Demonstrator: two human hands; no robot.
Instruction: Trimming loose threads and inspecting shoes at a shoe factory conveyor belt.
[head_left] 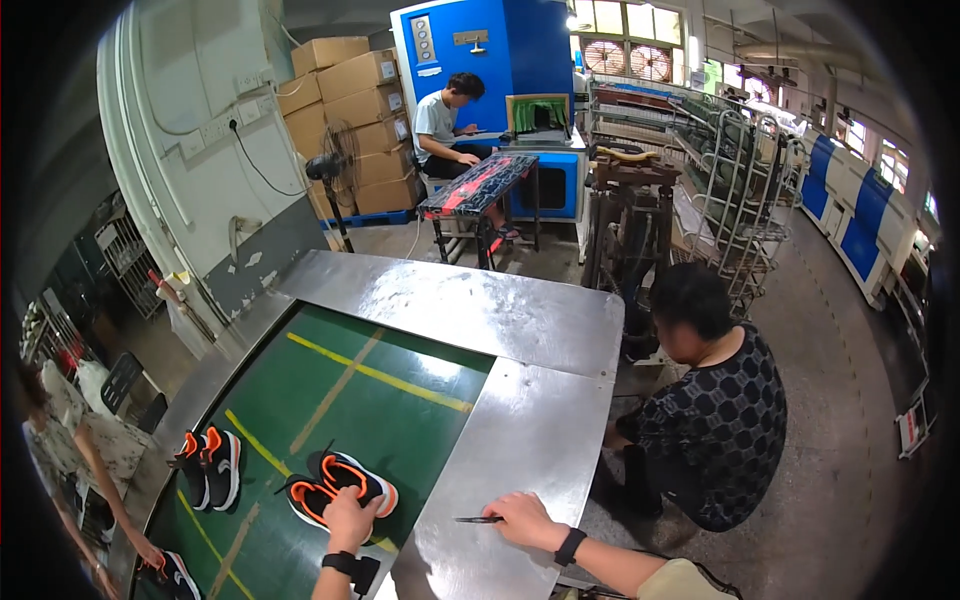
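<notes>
Left hand (350,519) at a pair of shoes (333,481), right hand (525,520) gripping a slim dark tool (477,519)

The pair of shoes sits on a smooth green belt (435,445), its black uppers lined in bright orange above pale, chunky soles. Yellow lines (385,375) and a duller tan strip (335,400) mark the belt, which lies within a broad counter (515,430) of bare metal, scuffed and streaked with glare. Toward the belt's left edge stands a second pair (209,470) in similar colours, collars facing up.

At the lower left, another shoe (177,577) is cut off by the lower edge; a co-worker's hand (150,556) touches it. The tool is thin and pointed, too small for its kind to be told. The back of the left hand hides part of the nearer shoe.

The left forearm rises from the lower edge, knuckles up, with a dark band (340,562) at the wrist. Its fingers curl down at the shoe's opening, touching it; whether they clamp it, I cannot tell. The right forearm slants in from the lower right, its wrist wearing a black strap (570,546) below a pale sleeve (685,582). Its fingers are clamped on the tool, which points left over the metal; contact with the surface cannot be made out.
</notes>
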